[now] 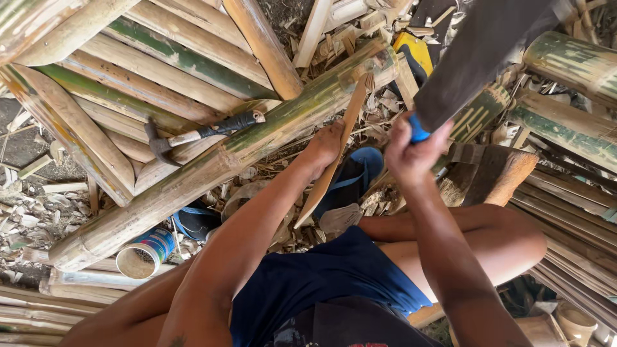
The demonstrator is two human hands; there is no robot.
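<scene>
My left hand (324, 146) grips a thin bamboo slat (334, 154) upright against the long bamboo pole (218, 160). My right hand (411, 151) is closed round the blue handle of a broad dark blade (479, 51) raised just right of the slat. Hammer (199, 133) rests on stacked split bamboo (128, 83) left of my left hand. Ground under me: shavings (32, 212), offcuts, a tin can (144, 252).

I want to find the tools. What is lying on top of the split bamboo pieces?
A hammer with a black grip lies on the split bamboo pieces. Its head touches them; whatever is beneath the pile is covered.
</scene>
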